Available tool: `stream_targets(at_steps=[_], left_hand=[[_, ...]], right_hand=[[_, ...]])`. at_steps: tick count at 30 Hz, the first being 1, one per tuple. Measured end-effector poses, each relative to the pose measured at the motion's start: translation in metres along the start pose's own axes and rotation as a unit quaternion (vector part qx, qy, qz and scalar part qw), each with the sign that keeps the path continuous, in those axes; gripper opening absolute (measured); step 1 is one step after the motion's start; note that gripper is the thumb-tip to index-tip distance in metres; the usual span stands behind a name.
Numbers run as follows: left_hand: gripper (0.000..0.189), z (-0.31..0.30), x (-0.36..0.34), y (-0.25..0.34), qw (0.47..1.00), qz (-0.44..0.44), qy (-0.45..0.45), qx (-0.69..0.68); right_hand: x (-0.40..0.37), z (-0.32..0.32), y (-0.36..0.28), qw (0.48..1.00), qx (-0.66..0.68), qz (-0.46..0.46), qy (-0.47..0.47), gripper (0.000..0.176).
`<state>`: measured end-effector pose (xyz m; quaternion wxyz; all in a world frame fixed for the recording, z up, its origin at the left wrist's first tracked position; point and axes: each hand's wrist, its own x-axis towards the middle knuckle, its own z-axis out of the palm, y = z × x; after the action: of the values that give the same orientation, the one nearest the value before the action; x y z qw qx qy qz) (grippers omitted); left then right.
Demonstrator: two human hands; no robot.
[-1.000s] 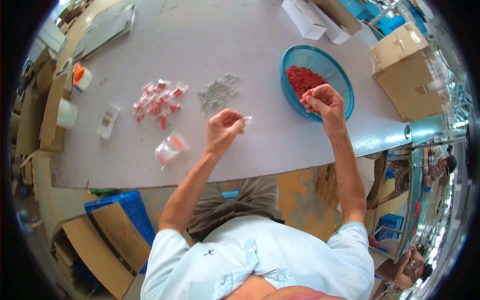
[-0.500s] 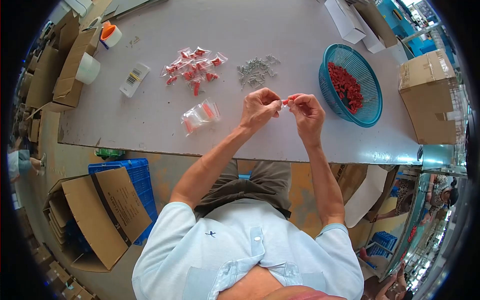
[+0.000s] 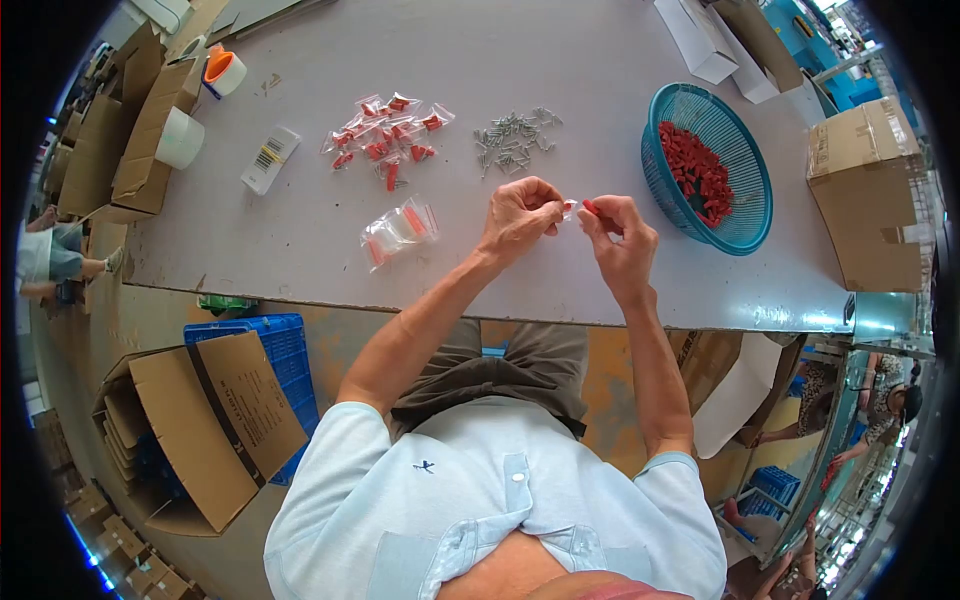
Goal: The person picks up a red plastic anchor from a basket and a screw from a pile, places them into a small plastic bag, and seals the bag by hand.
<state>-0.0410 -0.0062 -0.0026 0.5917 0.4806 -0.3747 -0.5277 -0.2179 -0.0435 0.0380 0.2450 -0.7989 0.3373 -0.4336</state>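
Note:
My left hand (image 3: 520, 215) pinches a small clear plastic bag (image 3: 569, 209) with a bit of red at its edge. Just to the right, my right hand (image 3: 622, 240) holds a small red piece (image 3: 590, 207) between thumb and finger, slightly apart from the bag. Beyond my left hand lies a pile of metal screws (image 3: 512, 142). Filled bags with red pieces (image 3: 385, 135) lie to their left, and a stack of flat clear bags (image 3: 400, 235) is nearer me. A blue-green basket (image 3: 757, 205) holds many red pieces (image 3: 695, 170).
A labelled white packet (image 3: 270, 160), tape rolls (image 3: 224, 72) and an open carton (image 3: 140, 165) are at the left of the table (image 3: 480, 285). A cardboard box (image 3: 865, 190) stands at the right. Other people are visible at both outer sides.
My right hand has moved slightly right, away from the bag, with a red piece between its fingers. My left hand stays almost in place.

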Motion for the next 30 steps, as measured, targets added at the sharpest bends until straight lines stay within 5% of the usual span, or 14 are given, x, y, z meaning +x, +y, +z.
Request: stream_targets(at_steps=[2, 8, 11, 12, 14, 15, 21, 26, 30], left_hand=[[0.011, 0.001, -0.001, 0.004, 1.0, -0.001, 0.01, 0.009], [0.008, 0.005, 0.0, -0.004, 0.998, 0.038, 0.013, 0.04], [0.01, 0.006, 0.0, -0.013, 0.971, 0.171, -0.009, 0.168], [0.012, 0.006, -0.001, -0.012, 0.956, 0.219, -0.006, 0.193], [0.014, 0.006, 0.0, -0.014, 0.983, 0.149, -0.039, 0.103], [0.014, -0.002, 0.002, -0.015, 0.953, 0.217, -0.015, 0.208], [0.007, 0.005, -0.007, -0.006, 0.978, 0.157, 0.009, 0.137], [0.006, 0.007, -0.006, -0.007, 0.969, 0.181, -0.004, 0.166], [0.005, 0.01, -0.008, -0.007, 0.947, 0.258, 0.008, 0.191]], right_hand=[[-0.003, -0.002, 0.003, 0.965, 0.181, 0.189, -0.034, 0.015], [0.001, 0.006, 0.019, 0.917, 0.27, 0.278, -0.09, 0.021], [0.01, -0.002, 0.016, 0.891, 0.274, 0.341, -0.126, 0.025], [0.013, -0.003, 0.018, 0.884, 0.285, 0.345, -0.131, 0.026], [0.009, -0.002, 0.024, 0.869, 0.308, 0.363, -0.134, 0.028], [0.008, 0.004, 0.03, 0.869, 0.288, 0.374, -0.148, 0.026], [0.002, -0.003, 0.018, 0.83, 0.415, 0.344, -0.147, 0.018], [-0.001, 0.0, 0.02, 0.893, 0.3, 0.309, -0.13, 0.014], [0.0, -0.002, 0.028, 0.883, 0.324, 0.317, -0.123, 0.014]])
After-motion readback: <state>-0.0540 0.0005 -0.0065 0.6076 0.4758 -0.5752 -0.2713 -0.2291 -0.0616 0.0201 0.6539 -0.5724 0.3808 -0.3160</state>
